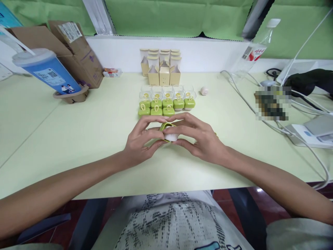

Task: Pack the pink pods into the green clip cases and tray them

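1. Desk [104, 118]: pale green top, extending before the person I observe.
2. Right hand [201, 139] and left hand [140, 139]: raised over the desk, fingers curled, both gripping one small item between them.
3. Tan cartons [164, 77]: grouped near the wall, flaps up.
4. Green-topped cases [168, 103]: eight, looped, in two rows before clear plastic containers [156, 94].
5. Held item: white case [171, 137] with a green cover [162, 127], nearer the person than the rows.
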`<state>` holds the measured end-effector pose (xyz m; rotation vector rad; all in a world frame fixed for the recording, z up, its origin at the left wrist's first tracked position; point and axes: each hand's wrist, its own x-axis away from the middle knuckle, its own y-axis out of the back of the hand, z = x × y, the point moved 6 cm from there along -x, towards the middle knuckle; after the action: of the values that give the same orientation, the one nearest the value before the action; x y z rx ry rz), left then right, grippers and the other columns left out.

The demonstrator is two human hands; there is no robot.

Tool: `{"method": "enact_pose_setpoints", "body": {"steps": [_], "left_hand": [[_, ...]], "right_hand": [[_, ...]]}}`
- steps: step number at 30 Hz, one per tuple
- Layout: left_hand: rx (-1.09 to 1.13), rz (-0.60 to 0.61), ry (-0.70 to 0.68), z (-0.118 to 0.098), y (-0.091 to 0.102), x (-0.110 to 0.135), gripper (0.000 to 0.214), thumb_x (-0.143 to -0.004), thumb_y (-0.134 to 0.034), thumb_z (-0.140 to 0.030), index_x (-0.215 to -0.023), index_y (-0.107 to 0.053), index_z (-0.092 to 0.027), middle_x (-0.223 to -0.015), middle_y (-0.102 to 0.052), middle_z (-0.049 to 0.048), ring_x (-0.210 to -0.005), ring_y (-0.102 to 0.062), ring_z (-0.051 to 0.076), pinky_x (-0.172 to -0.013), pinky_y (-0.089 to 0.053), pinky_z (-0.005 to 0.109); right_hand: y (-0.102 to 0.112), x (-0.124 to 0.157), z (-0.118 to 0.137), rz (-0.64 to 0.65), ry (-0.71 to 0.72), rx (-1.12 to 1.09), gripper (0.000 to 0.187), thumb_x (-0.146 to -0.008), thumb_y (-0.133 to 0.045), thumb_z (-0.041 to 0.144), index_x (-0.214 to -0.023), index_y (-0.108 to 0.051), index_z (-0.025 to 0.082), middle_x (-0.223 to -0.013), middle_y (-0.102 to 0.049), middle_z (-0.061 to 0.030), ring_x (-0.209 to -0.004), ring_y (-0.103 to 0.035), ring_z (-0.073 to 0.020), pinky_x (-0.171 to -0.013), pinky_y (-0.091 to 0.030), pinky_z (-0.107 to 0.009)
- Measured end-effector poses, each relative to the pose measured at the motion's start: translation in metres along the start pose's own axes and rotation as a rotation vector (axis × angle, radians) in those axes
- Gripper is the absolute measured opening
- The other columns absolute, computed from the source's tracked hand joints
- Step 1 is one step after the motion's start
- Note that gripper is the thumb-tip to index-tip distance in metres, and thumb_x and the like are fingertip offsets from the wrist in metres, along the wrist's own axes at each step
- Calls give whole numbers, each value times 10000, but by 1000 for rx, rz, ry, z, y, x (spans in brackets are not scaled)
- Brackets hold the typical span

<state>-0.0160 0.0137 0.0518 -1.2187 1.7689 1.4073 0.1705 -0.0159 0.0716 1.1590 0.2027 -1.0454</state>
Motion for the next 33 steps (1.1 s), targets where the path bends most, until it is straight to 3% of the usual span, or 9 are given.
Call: {"method": "enact_pose_setpoints", "body": {"steps": [6,9,13,19,28,33], "left_hand": [[-29,19,33,1,0,3,179,-951,-826,-223,-1081,-729,-299,-1289,-680,60,-1210,-709,230,-927,-701,409],[42,43,139,4,-2,5,350,-925,-840,-211,-1236,-695,-278,-1306,-713,89,-1214,-724,248,-985,-677,435],[233,89,350,5,-9,7,500,-963,-767,-177,-1437,-624,-250,-1392,-734,119,-1183,-764,217,-926,-689,332],[379,104,568,2,-18,9,408,-992,-709,-183,-1399,-696,-215,-1246,-818,97,-1048,-818,196,-931,-709,327],[372,41,498,-4,-16,7,404,-944,-698,-115,-1337,-732,-202,-1217,-838,94,-1011,-826,184,-923,-711,315],[317,3,518,-8,-14,5,378,-895,-698,-100,-1262,-742,-183,-1147,-846,75,-975,-827,175,-895,-711,288]], "right_hand": [[-1,3,-1,-72,-38,81,303,-1038,-731,239,-1327,-728,332,-1404,-683,-107,-1248,-725,-271,-1034,-666,-501],[-3,3,-4,-68,-37,71,280,-1012,-775,289,-1283,-704,297,-1324,-660,-119,-1196,-707,-280,-970,-669,-480],[-6,4,-6,-71,-32,102,279,-1005,-767,259,-1261,-663,303,-1266,-599,-107,-1154,-657,-282,-924,-659,-470],[-8,6,-2,-51,-35,117,226,-1021,-731,276,-1219,-623,290,-1298,-587,-118,-965,-669,-240,-765,-670,-417],[-9,8,8,-83,27,180,203,-1010,-726,202,-1169,-641,296,-1265,-583,-117,-1077,-651,-256,-712,-675,-378],[-11,10,14,-130,60,209,223,-992,-719,157,-1149,-669,308,-1239,-606,-109,-994,-660,-231,-610,-657,-321]]}}
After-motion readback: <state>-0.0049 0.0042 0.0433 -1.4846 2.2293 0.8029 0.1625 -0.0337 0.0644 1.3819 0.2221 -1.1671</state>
